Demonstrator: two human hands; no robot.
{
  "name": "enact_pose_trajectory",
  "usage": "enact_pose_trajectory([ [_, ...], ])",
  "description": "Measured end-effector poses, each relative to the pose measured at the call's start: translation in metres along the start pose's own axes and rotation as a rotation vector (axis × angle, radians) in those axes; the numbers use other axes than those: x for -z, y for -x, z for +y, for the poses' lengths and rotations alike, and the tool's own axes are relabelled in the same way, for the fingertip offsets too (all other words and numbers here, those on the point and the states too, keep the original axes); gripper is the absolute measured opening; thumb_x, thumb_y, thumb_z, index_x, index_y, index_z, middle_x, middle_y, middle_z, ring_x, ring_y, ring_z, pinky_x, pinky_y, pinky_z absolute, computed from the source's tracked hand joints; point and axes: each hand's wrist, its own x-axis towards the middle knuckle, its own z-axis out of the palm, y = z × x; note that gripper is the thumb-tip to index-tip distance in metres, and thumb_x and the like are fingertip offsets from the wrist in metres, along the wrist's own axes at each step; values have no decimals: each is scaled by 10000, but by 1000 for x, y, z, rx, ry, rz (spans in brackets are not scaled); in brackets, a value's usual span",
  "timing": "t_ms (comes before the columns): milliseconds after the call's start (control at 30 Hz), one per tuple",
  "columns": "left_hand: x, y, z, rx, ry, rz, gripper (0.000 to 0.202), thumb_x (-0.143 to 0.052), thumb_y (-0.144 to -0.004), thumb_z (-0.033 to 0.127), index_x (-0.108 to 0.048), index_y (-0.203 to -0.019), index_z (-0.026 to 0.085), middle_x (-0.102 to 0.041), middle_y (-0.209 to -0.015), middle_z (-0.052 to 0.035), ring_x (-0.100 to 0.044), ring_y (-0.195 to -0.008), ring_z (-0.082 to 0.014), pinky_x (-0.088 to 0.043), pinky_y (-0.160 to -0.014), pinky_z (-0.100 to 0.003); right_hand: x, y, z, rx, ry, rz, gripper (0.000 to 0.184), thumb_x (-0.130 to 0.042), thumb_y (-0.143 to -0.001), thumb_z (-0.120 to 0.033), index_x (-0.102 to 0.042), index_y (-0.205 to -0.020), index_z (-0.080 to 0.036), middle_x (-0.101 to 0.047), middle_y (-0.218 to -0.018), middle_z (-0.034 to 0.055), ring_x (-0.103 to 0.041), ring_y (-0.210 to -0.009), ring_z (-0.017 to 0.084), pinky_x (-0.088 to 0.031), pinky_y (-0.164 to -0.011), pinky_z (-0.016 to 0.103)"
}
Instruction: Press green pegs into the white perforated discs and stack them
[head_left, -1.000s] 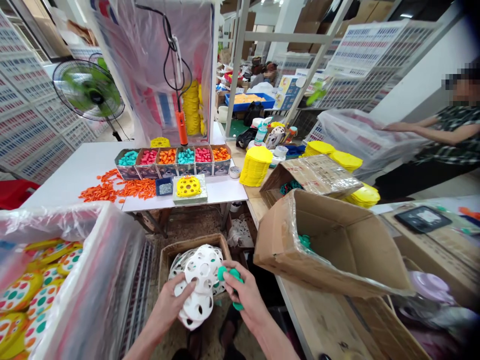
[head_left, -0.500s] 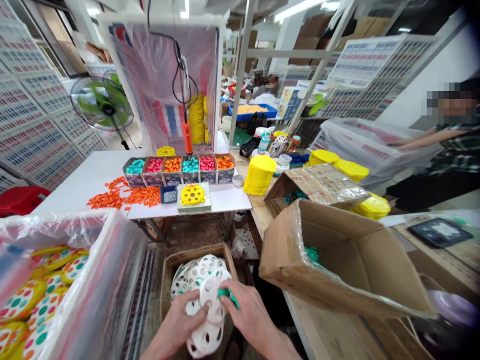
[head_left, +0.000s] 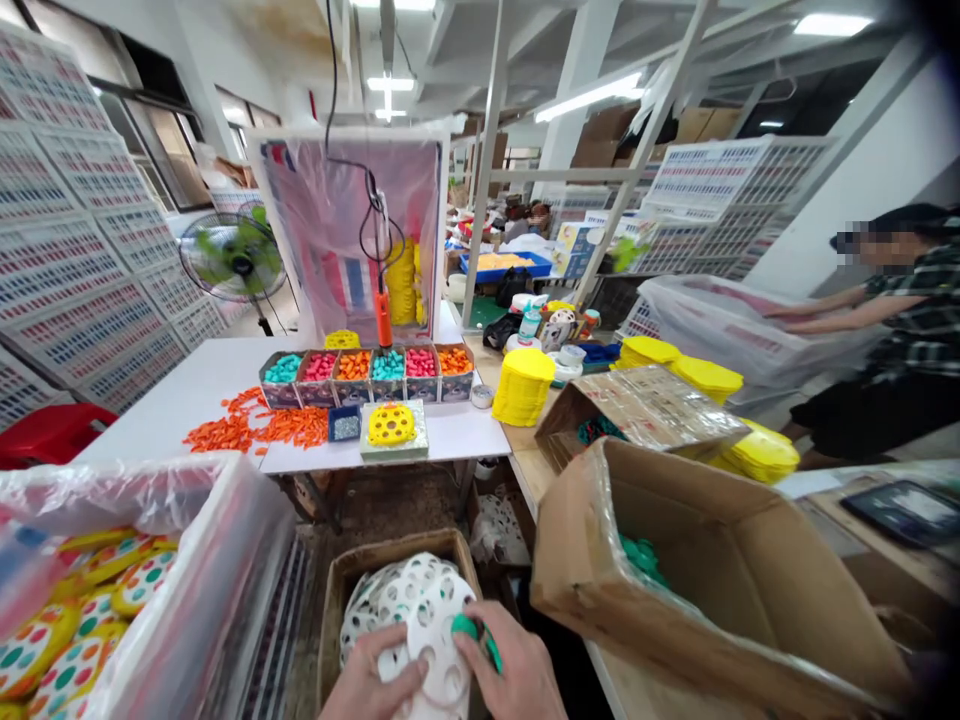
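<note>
My left hand (head_left: 379,672) pinches a round white plastic disc with holes (head_left: 433,628) at its lower left side. At the disc's right edge, my right hand (head_left: 514,660) grips small green plastic pieces (head_left: 466,627) between thumb and fingers; their exact shape is partly hidden. Both hands are over an open cardboard box (head_left: 337,575) that holds several more white perforated discs (head_left: 379,590). To the right, a bigger cardboard box (head_left: 577,540) has green pieces (head_left: 640,560) inside.
A plastic-lined crate (head_left: 225,500) of dotted yellow discs stands left. Ahead, a white table (head_left: 487,440) bears bins of coloured pieces (head_left: 352,367), a yellow disc on a block (head_left: 391,425) and a hanging orange screwdriver (head_left: 384,318). A co-worker (head_left: 900,300) leans over a lined crate at right.
The view has tilted upward, so the scene sits lower. Both hands still hold the white disc and green pieces, with the disc turned more face-on.
</note>
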Motion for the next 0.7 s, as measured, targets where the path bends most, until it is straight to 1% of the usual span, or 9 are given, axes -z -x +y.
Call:
enact_pose_trajectory([
  [100, 2, 0, 11, -1, 21, -40, 403, -678, -778, 510, -769, -981, 174, -750, -867, -47, -645, -861, -245, -515, -826, -307, 12, 0, -16, 41, -12, -64, 216, -506, -932, -322, -626, -1104, -269, -714, -1012, 56, -686, -906, 216, -514, -783, 289],
  [167, 3, 0, 12, 29, 53, -59, 393, -672, -796, 489, -759, -1003, 166, -742, -853, -42, -628, -821, -215, -512, -783, -284, 16, -1, -22, -11, -17, -61, 238, -527, -926, -324, -605, -1134, -241, -712, -1025, 59, -682, -911, 212, -515, -790, 289],
  [233, 4, 0, 12, 54, 76, -68, 393, -665, -805, 488, -754, -1003, 160, -737, -848, -42, -615, -790, -196, -507, -746, -268, 19, -1, -23, -54, -20, -50, 221, -565, -911, -352, -614, -1086, -227, -715, -967, 49, -679, -841, 200, -515, -752, 281],
  [300, 5, 1, 13, 64, 83, -77, 405, -652, -814, 499, -749, -1004, 155, -736, -863, -45, -607, -772, -185, -502, -730, -261, 19, -1, -22, -37, -10, -59, 195, -564, -918, -369, -626, -1037, -228, -707, -931, 43, -670, -812, 194, -507, -739, 278],
  [433, 6, 1, 13, 54, 31, -78, 420, -627, -821, 520, -746, -966, 144, -739, -912, -58, -613, -789, -195, -495, -717, -257, 18, 3, -19, 42, 32, -101, 224, -511, -952, -361, -617, -1108, -242, -689, -975, 51, -665, -868, 199, -489, -759, 282],
  [533, 4, 0, 10, 26, -41, -67, 393, -635, -813, 512, -752, -902, 148, -738, -878, -53, -618, -810, -213, -488, -727, -256, 20, 3, -21, -34, -21, -105, 196, -559, -928, -319, -609, -1101, -242, -689, -966, 33, -657, -851, 183, -478, -762, 268],
  [600, 3, 0, 8, 9, -74, -72, 367, -633, -821, 492, -754, -923, 161, -738, -911, -50, -615, -844, -219, -482, -750, -254, 25, 0, -24, -111, -50, -108, 168, -625, -883, -285, -610, -1042, -234, -691, -918, 10, -644, -813, 171, -468, -740, 256],
  [633, 3, -1, 7, 4, -87, -76, 357, -629, -827, 484, -756, -938, 169, -737, -922, -46, -611, -855, -219, -477, -761, -253, 29, -2, -25, -125, -45, -124, 157, -648, -864, -272, -613, -1012, -232, -690, -893, -1, -635, -789, 165, -460, -726, 253],
  [700, 4, -2, 6, -4, -107, -92, 346, -617, -841, 472, -758, -975, 186, -731, -915, -37, -602, -867, -217, -469, -781, -254, 37, -7, -28, -86, -12, -188, 102, -642, -864, -245, -625, -964, -231, -688, -873, -13, -624, -770, 157, -444, -720, 253],
])
